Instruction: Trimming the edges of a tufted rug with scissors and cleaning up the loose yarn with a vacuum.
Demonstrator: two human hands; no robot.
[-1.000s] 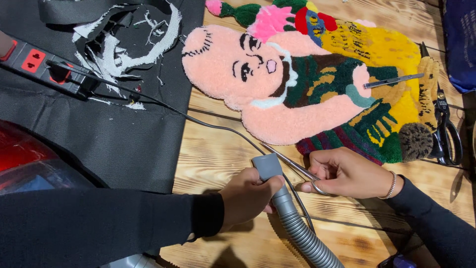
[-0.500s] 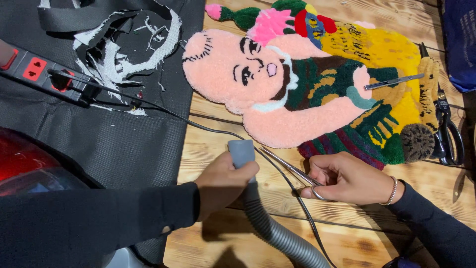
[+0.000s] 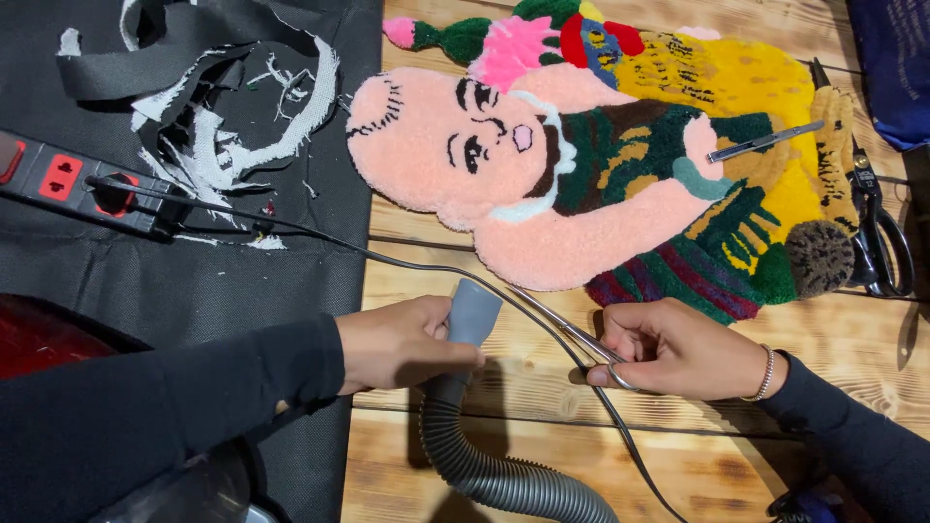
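My left hand [image 3: 402, 339] grips the grey nozzle [image 3: 473, 312] of a ribbed grey vacuum hose [image 3: 484, 465], its mouth pointing up toward a colourful tufted rug [image 3: 601, 165] shaped like a figure with a pink face. The hose end lies on the wooden table [image 3: 852, 329] just below the rug's lower edge. My right hand [image 3: 678, 349] holds slim silver scissors [image 3: 572, 331], fingers in the loops, blades pointing left toward the nozzle. A black cable [image 3: 387, 260] runs between both hands.
A black power strip [image 3: 77, 189] with red sockets lies on black cloth [image 3: 242, 291] at left, beside white and black fabric scraps [image 3: 223, 126]. Metal tweezers [image 3: 765, 141] rest on the rug. Black scissors [image 3: 877, 232] lie at right. A blue object [image 3: 891, 58] sits top right.
My left hand has slid the vacuum nozzle left and up along the table, closer to the rug's edge. My right hand with the scissors has stayed put.
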